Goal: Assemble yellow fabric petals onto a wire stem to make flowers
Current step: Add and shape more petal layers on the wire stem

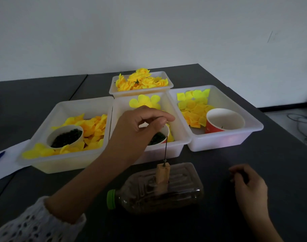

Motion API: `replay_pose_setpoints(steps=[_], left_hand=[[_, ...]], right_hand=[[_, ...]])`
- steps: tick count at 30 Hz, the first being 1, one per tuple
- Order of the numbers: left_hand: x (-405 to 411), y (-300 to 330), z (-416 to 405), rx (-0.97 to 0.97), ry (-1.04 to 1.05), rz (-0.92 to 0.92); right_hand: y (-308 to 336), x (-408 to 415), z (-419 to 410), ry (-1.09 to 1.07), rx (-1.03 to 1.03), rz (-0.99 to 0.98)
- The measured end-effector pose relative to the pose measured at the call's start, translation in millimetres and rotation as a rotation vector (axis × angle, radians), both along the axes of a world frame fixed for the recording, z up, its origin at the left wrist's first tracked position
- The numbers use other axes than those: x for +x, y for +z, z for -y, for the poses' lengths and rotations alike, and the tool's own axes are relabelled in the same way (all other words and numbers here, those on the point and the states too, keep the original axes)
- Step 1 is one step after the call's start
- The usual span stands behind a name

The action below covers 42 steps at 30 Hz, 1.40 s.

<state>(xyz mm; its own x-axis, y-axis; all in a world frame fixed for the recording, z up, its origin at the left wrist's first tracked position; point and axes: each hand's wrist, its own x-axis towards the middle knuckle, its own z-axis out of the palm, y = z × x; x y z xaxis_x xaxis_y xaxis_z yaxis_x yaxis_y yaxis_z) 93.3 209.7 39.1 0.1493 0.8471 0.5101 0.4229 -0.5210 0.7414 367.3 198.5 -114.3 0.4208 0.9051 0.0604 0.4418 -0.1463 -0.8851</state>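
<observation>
Dim room, plain white wall behind; dark grey table, seam at left; cables on floor, far right

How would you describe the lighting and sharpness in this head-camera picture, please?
Head view: dim and underexposed, so the dark table swallows detail; the yellow petals glow almost oversaturated; the right hand and the bottle look soft and blurred; wide-angle bending shows at the table edges.

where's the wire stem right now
In the head view, the wire stem stands upright in the wooden block on the bottle, its top pinched by the left hand.
</observation>
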Motion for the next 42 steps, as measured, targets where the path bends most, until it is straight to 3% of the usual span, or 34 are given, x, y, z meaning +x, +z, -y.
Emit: replay_pose_setpoints(steps=[16, 29, 36, 42], left_hand=[[31, -33, 14, -0.158, 0.061, 0.587], [47, -56, 25, -0.122, 0.228, 0.383], [44, -49, 23, -0.124, 0.168, 0.538], [50, -46, 17, -0.051, 0.266, 0.418]], right_hand=[[-2, 2, -1, 0.021, 0.048, -0.021], [-1, 3, -1, 0.078, 0.063, -0.038], [0, 3, 2, 0.087, 0.062, -0.033], [-2, 3, 2, 0.082, 0.061, -0.036]])
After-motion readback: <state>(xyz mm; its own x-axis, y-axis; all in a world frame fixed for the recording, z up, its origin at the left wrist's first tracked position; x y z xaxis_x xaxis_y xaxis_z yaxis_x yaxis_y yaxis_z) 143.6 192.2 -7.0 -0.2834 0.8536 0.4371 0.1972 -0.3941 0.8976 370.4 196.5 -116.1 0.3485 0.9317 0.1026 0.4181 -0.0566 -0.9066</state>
